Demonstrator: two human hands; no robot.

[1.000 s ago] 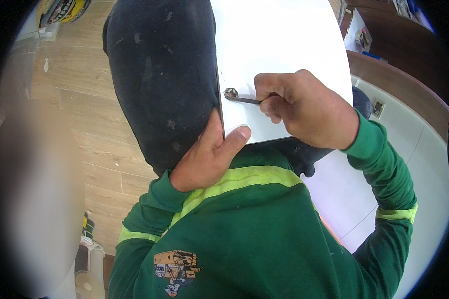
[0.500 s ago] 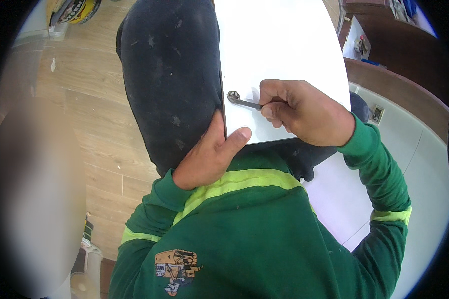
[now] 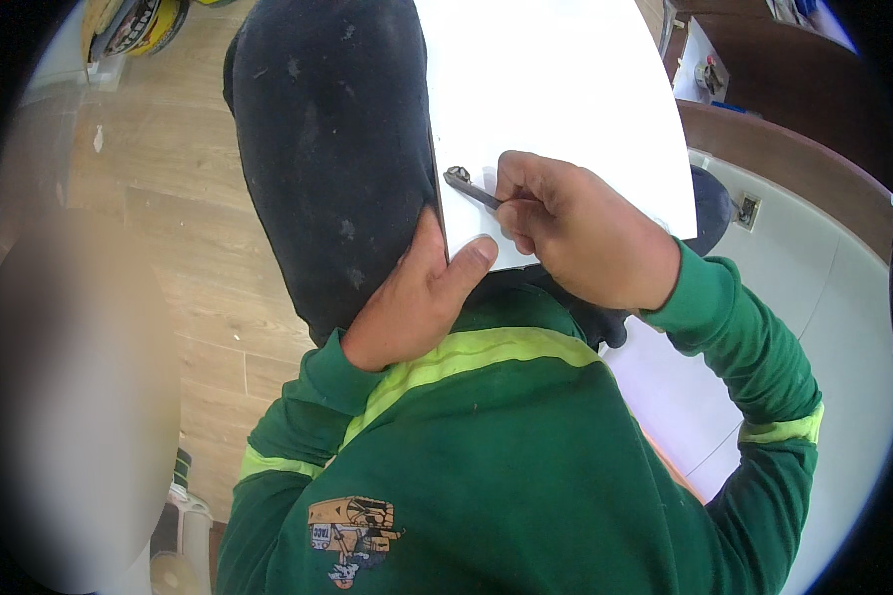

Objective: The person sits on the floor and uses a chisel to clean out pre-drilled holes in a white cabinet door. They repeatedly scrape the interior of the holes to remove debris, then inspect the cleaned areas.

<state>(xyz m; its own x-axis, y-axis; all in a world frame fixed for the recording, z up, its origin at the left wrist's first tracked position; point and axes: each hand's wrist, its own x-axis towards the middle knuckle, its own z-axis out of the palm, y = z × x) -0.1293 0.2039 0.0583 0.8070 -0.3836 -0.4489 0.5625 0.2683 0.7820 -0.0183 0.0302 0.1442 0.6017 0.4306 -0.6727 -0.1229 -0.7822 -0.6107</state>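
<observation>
A white panel (image 3: pixel 556 89) lies across my lap, its thin dark edge along my left thigh. My left hand (image 3: pixel 412 293) grips its near left corner, thumb near the top face and fingers along the side edge, partly hidden. My right hand (image 3: pixel 580 223) is closed over the panel, pinching a slim dark metal tool (image 3: pixel 481 193) that looks like a small wrench. The tool's far end meets a small metal fitting (image 3: pixel 459 172) near the panel's left edge. How the two engage is too small to tell.
Dark trousers (image 3: pixel 327 149) support the panel. On the right are a curved brown wooden edge (image 3: pixel 784 164) and a pale surface with a small metal plate (image 3: pixel 748 211). A yellow and black container (image 3: pixel 149 25) stands far left on the wood-look floor (image 3: pixel 184 248). A blurred rounded shape fills the left side.
My right hand has shifted slightly left and turned, and the tool now slants more steeply, with its end on the fitting's left side. My left hand keeps its hold on the corner.
</observation>
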